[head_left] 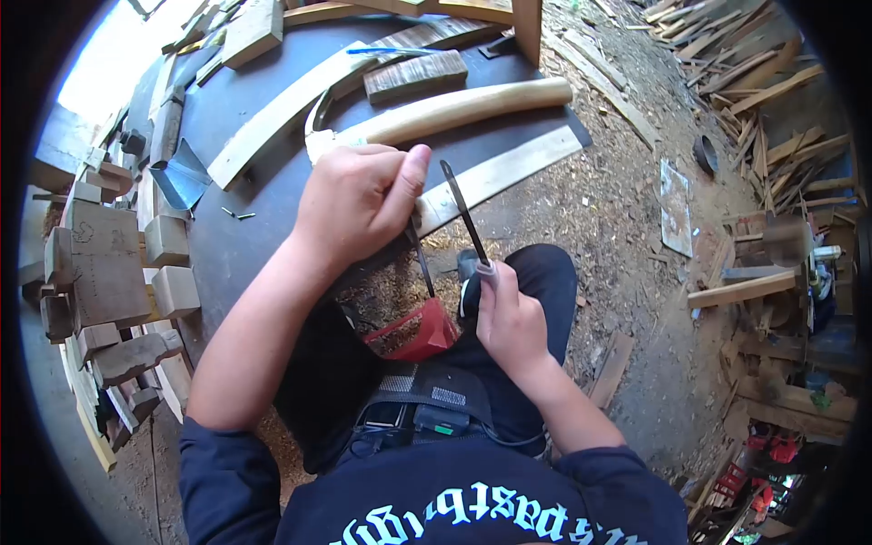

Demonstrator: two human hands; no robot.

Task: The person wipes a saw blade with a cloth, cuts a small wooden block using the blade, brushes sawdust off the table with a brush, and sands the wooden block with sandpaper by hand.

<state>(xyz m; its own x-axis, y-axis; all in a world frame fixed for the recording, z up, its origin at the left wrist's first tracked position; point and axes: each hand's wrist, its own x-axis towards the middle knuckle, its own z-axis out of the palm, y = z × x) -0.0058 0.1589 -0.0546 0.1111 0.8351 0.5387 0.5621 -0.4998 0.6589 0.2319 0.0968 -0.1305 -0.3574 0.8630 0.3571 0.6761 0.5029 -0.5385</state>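
Note:
My left hand (354, 200) is closed in a fist above the dark table's edge, thumb raised; what it grips is hidden. Below it a dark thin rod (421, 263) runs down to a red object (427, 331) between my legs. My right hand (510, 318) is closed round the grey handle of a tool with a long dark blade (463, 211), its tip pointing up and left. Just beyond my left hand lie a white-ended piece (322, 145) and a long rounded wooden piece (463, 107). A flat pale board (504, 177) lies along the table edge.
The dark table (263, 218) also bears a wood block (415, 76), a curved plank (282, 118), a blue pen-like item (391, 52) and a metal scoop-like piece (184, 174). Wood blocks (104, 263) stand at left. Shavings cover the ground; scrap wood (777, 118) is piled at right.

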